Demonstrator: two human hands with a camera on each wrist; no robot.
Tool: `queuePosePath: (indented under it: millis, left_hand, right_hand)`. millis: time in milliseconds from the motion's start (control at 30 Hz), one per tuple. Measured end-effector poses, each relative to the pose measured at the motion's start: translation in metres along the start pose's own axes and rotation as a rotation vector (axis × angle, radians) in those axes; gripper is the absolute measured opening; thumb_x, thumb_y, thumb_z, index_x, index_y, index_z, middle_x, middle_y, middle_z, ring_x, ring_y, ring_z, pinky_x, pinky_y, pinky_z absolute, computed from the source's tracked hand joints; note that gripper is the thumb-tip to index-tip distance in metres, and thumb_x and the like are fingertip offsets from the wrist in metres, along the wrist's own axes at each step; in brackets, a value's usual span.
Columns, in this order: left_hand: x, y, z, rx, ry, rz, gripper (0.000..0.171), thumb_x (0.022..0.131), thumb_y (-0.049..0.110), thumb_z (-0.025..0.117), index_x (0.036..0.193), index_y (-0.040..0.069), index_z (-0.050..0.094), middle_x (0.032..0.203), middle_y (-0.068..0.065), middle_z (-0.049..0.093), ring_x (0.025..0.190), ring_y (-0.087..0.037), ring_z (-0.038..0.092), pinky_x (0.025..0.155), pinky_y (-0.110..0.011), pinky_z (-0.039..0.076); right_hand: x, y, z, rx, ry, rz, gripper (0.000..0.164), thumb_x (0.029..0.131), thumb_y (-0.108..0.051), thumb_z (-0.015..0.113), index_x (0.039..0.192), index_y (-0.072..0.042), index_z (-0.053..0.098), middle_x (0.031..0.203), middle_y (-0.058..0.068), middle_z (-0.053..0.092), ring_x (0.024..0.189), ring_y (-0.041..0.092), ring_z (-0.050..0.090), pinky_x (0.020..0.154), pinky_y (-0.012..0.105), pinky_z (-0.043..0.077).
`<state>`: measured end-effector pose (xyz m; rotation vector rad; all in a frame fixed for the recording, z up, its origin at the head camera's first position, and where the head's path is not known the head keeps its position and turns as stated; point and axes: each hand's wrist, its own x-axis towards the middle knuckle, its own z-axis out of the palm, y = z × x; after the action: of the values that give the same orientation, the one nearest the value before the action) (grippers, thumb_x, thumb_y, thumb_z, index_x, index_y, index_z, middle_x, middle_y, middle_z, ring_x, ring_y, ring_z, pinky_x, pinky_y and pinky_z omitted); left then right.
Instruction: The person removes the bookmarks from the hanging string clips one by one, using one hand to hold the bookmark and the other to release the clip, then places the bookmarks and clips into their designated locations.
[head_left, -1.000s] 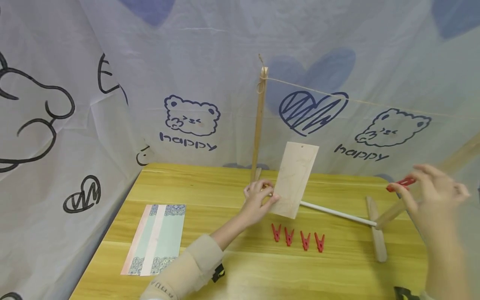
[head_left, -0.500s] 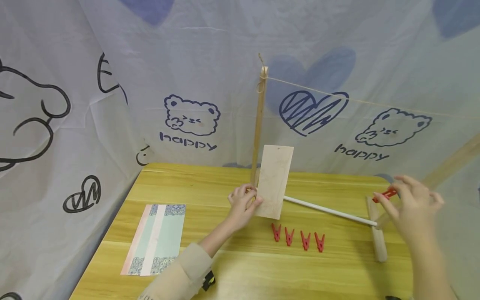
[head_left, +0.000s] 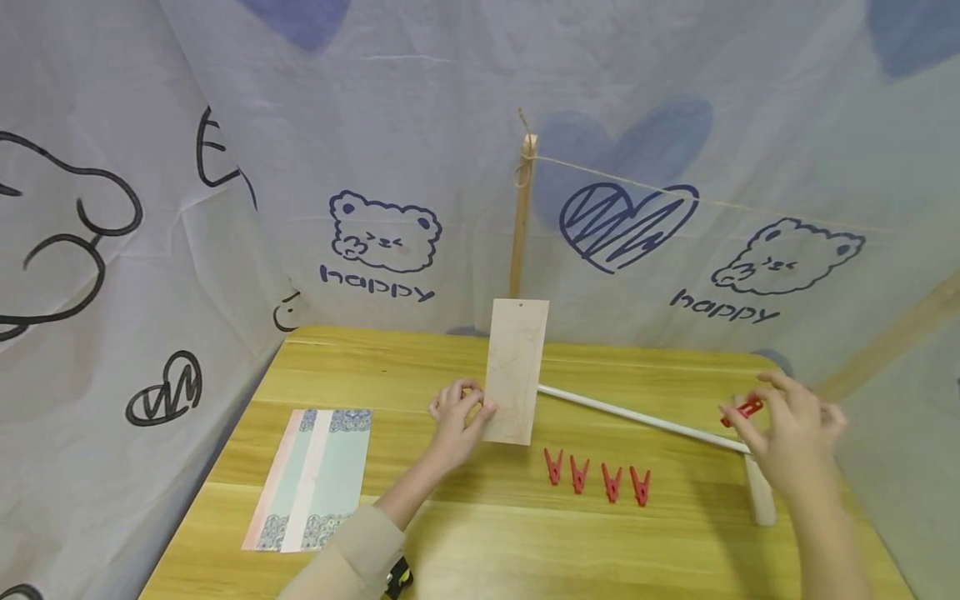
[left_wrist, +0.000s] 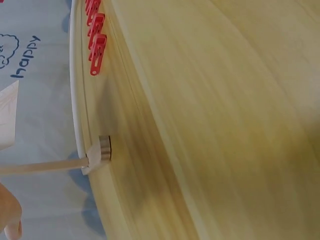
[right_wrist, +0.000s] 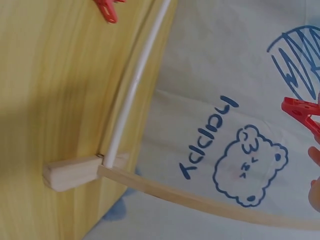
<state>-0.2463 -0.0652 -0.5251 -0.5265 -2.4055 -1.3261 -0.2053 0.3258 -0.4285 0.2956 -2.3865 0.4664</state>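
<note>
My left hand point(head_left: 455, 425) pinches the lower left edge of a pale rectangular wooden board point(head_left: 516, 371), which has a small hole near its top. The board is raised above the table and partly covers a wooden post. In the left wrist view a corner of the board point(left_wrist: 7, 117) shows at the left edge. Over the table's right side, my right hand point(head_left: 791, 433) pinches a red clothespin point(head_left: 744, 412) between thumb and fingers. That clothespin point(right_wrist: 301, 110) also appears at the right edge of the right wrist view. Several red clothespins point(head_left: 578, 475) lie in a row between the hands.
Twine point(head_left: 637, 180) runs from the left wooden post point(head_left: 522, 218) towards the right post point(head_left: 892, 337). A white rod point(head_left: 637, 417) crosses low behind the clothespins to a wooden foot point(head_left: 761, 493). Patterned paper point(head_left: 337, 467) lies at left on the table point(head_left: 570, 550).
My left hand has carried the board leftwards and slightly down, turning it nearly upright. My right hand has moved left and down with its clothespin. The row of clothespins stays put.
</note>
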Motion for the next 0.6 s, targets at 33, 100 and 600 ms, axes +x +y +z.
queuePosePath:
  millis: [33, 100, 600]
  left_hand:
    - [-0.001, -0.001, -0.001, -0.002, 0.003, -0.004, 0.027, 0.094, 0.032, 0.049, 0.079, 0.010, 0.053, 0.113, -0.015, 0.045, 0.101, -0.032, 0.035, 0.089, -0.055, 0.010]
    - [-0.004, -0.003, -0.003, -0.002, 0.010, -0.008, 0.027, 0.094, 0.033, 0.049, 0.080, 0.010, 0.054, 0.112, -0.015, 0.046, 0.101, -0.032, 0.035, 0.089, -0.055, 0.010]
    - [-0.020, -0.017, -0.015, -0.016, 0.040, -0.033, 0.023, 0.094, 0.030, 0.050, 0.080, 0.011, 0.053, 0.110, -0.017, 0.045, 0.102, -0.033, 0.034, 0.088, -0.056, 0.007]
  right_hand:
    - [-0.002, 0.001, 0.002, 0.001, 0.007, -0.009, 0.055, 0.082, -0.055, 0.056, 0.081, 0.000, 0.056, 0.116, 0.023, 0.052, 0.102, 0.044, 0.043, 0.087, 0.062, 0.015]
    - [-0.005, 0.001, 0.007, 0.001, 0.015, -0.020, 0.062, 0.082, -0.062, 0.049, 0.082, 0.000, 0.057, 0.114, 0.023, 0.052, 0.101, 0.043, 0.044, 0.086, 0.063, 0.017]
    - [-0.022, 0.002, 0.025, -0.016, -0.051, 0.008, 0.041, 0.077, -0.039, 0.069, 0.083, 0.000, 0.056, 0.115, 0.021, 0.052, 0.103, 0.041, 0.045, 0.087, 0.063, 0.020]
